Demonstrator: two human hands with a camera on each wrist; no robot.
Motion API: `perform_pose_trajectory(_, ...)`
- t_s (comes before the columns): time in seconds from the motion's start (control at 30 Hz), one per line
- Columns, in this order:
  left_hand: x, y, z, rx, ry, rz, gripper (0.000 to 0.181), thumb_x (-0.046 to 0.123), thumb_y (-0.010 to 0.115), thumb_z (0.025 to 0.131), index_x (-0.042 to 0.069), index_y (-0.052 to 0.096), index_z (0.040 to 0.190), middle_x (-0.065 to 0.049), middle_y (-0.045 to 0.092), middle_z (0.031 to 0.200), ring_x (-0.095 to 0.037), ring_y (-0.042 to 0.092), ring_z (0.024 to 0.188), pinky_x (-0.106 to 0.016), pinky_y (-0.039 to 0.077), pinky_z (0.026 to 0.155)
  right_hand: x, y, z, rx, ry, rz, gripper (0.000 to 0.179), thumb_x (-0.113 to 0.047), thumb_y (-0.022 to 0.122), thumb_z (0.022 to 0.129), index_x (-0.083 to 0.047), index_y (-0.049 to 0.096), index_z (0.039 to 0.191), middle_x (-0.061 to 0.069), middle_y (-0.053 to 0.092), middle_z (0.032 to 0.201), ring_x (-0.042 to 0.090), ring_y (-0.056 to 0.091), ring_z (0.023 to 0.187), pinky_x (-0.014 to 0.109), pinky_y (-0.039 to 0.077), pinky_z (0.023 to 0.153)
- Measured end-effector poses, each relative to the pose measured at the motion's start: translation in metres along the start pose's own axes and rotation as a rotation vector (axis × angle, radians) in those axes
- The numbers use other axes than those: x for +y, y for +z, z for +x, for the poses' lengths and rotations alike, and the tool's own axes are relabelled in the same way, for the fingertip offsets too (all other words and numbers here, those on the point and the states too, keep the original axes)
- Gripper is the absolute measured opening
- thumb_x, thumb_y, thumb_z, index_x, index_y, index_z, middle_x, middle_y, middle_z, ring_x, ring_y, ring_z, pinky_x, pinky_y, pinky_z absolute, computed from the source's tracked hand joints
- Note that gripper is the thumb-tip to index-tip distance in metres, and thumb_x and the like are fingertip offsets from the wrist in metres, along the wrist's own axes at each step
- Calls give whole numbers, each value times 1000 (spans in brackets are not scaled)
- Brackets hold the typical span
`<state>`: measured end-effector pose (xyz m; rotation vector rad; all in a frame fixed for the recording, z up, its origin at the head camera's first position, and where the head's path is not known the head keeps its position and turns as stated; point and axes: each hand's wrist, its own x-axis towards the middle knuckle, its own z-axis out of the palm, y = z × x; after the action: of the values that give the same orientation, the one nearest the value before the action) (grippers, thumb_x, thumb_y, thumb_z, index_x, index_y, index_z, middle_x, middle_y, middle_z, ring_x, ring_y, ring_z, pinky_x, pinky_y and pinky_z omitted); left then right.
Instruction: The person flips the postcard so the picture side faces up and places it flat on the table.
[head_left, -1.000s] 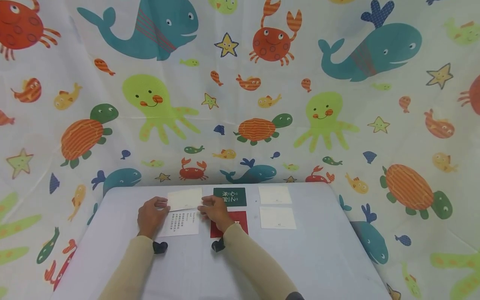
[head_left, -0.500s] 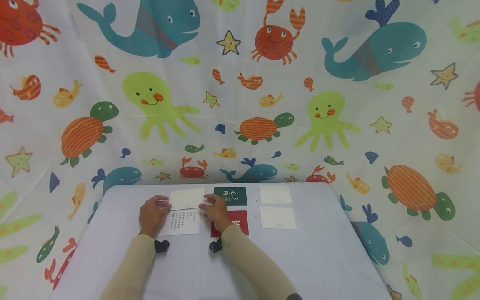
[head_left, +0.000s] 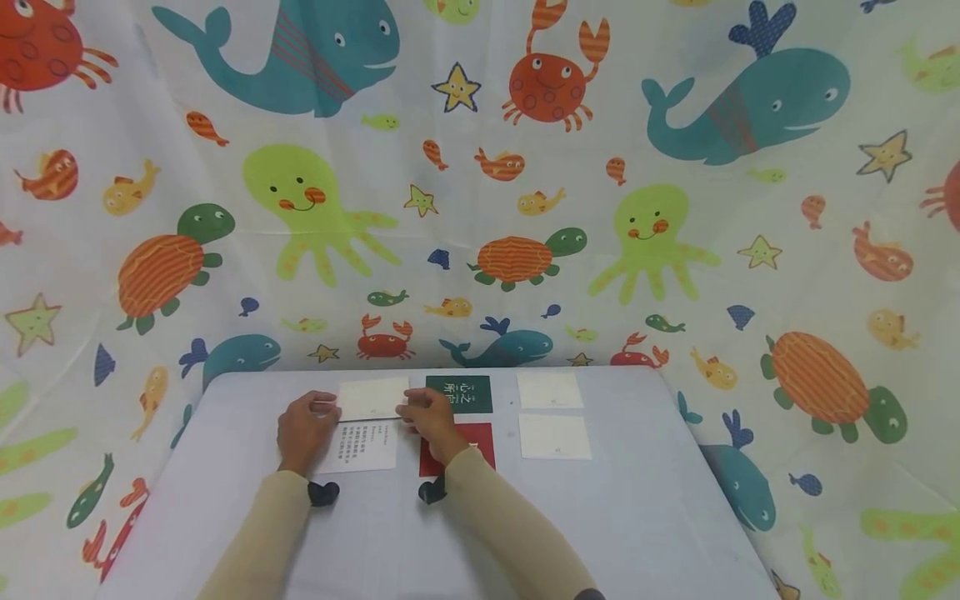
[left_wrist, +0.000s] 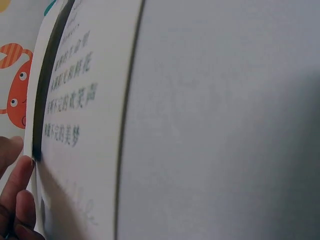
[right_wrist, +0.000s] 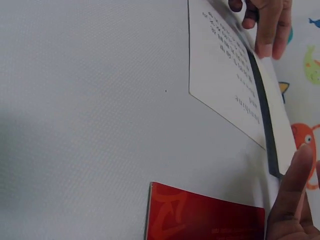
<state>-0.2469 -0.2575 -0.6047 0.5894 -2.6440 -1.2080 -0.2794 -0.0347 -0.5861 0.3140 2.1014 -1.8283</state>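
1. Head cam: I've got the L hand [head_left: 306, 427] at the near L corner of the cream card [head_left: 371, 398]; fingers bent, thumb & fingertips pinching the edge, v. little gap btwn them.
2. R hand [head_left: 429, 421] is on the opp. near corner, same card, also a pinch grip; fingers part bent.
3. Cream card sits btwn the hands, far L part of the white table [head_left: 637, 517], long side running L–R, tiny mark nr its near edge.
4. Both wrist cams give me a dark band along that near edge; can't tell if it's underside or shadow.
5. Text card [head_left: 358, 448] lies flat just on the near side of it, dark print on white; can't tell if the 2 touch.
6. Green card [head_left: 459, 395], pale characters, lies just R of the R hand's fingers.
7. Red card [head_left: 482, 442] is just nearer than the green one, partly hidden by R hand & wrist.
8. Further R, well apart from cream card: upper pale card [head_left: 549, 390] & lower pale card [head_left: 555, 437], one nearer than the other, edges close.
9. Bkgd: cloth [head_left: 450, 233] w/ sea-animal prints, behind the table. Tan sleeves [head_left: 510, 521] on both arms.
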Motion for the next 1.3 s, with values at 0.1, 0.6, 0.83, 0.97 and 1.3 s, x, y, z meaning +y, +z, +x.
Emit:
perform_pose_trajectory(0.1, -1, 1, 0, 10, 3, -14, 30, 16, 71, 99, 4, 70, 126, -22, 76, 121, -44, 62, 125, -61, 43, 107, 3, 0, 2, 10, -21, 15, 31, -23, 83, 92, -26, 75, 122, -1, 73, 126, 16, 73, 96, 33, 63, 86)
perform_pose_trajectory(0.6, -1, 6, 2, 56, -14, -51, 29, 17, 70, 99, 6, 71, 126, -21, 78, 118, -40, 65, 117, -56, 46, 101, -3, 4, 1, 76, -29, 110, 26, -5, 81, 90, -18, 78, 112, 2, 75, 99, 14, 75, 86, 31, 64, 85)
perform_pose_trajectory(0.83, 3, 6, 1, 63, -37, -59, 29, 17, 68, 100, 6, 71, 127, -21, 77, 120, -40, 67, 114, -54, 46, 99, -3, 3, 1, 76, -29, 123, 25, -5, 81, 91, -16, 77, 112, 2, 77, 101, 15, 76, 89, 33, 64, 87)
perform_pose_trajectory(0.97, 7, 3, -1, 55, -42, -69, 30, 18, 68, 99, 6, 70, 126, -21, 77, 120, -39, 67, 111, -52, 47, 96, -4, 1, 0, 71, -16, 131, 21, -8, 81, 92, -17, 77, 111, 2, 78, 101, 15, 76, 88, 32, 64, 86)
perform_pose_trajectory(1.3, 9, -7, 1, -14, -73, -121, 35, 23, 67, 102, 6, 69, 133, -23, 73, 126, -40, 67, 113, -53, 50, 99, -8, -4, -4, 61, -17, 124, 13, -15, 78, 97, -18, 79, 110, 1, 79, 100, 16, 75, 88, 30, 64, 85)
